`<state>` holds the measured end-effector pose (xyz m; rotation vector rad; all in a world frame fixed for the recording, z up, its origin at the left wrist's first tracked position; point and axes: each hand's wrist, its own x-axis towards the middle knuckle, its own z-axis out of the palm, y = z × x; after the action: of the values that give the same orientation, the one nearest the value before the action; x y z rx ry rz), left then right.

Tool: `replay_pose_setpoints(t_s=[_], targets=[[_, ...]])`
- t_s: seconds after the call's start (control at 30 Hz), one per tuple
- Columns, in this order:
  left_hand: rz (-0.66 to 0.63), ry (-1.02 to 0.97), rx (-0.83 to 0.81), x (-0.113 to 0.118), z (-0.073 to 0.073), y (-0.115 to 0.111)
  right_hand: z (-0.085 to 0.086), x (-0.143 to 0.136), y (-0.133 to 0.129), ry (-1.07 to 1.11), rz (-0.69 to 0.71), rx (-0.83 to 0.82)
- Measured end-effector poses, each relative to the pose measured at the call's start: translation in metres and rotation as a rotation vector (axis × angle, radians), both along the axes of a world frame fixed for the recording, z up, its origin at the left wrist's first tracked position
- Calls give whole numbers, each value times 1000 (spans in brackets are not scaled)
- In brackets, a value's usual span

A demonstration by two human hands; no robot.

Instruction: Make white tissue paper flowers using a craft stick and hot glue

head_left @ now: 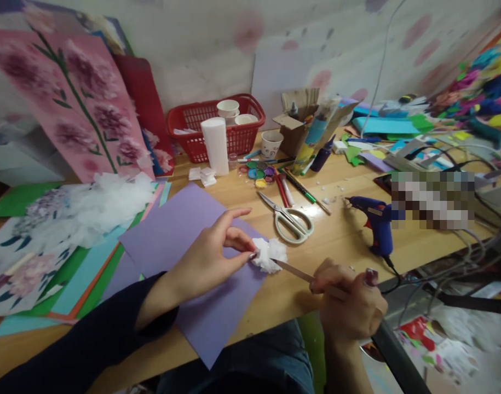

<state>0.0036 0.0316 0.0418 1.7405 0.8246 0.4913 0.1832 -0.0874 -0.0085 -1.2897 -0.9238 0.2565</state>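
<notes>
Between the thumb and fingers of my left hand (217, 246) is the edge of a small ruffled white tissue-paper flower (270, 255). It lies at the right side of a purple sheet of paper (180, 241), partly over the wood. My right hand (349, 298) is closed round a thin flat wooden stick (297, 272), whose far end reaches into the ruffles. Just beyond the flower lie scissors (291, 221) with pale handles. A blue hot glue gun (373, 219) rests farther right.
Behind stands a red basket (180, 123) with paper cups, beside a white paper roll (215, 146). Paint pots (256, 172) and pens (301, 186) lie in front of it. At left are coloured sheets (84, 273) under white tissue (122, 202). Cables (459, 246) run along the right.
</notes>
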Motion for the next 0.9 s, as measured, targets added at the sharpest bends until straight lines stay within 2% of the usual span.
replay_pose_setpoints(t_s=[0.1, 0.23, 0.47, 0.7, 0.9], targets=[[-17, 113, 180, 12, -1, 0, 0, -1, -1, -46, -3, -66], [-103, 135, 344, 21, -8, 3, 1, -1, -2, -102, 7, -128], [-276, 126, 624, 22, -21, 8, -3, 5, -3, -12, -33, -66], [-348, 172, 750, 20, -24, 9, 0, 3, -3, 0, -50, -97], [-325, 243, 801, 19, -23, 5, -1, 5, -5, 2, -18, -80]])
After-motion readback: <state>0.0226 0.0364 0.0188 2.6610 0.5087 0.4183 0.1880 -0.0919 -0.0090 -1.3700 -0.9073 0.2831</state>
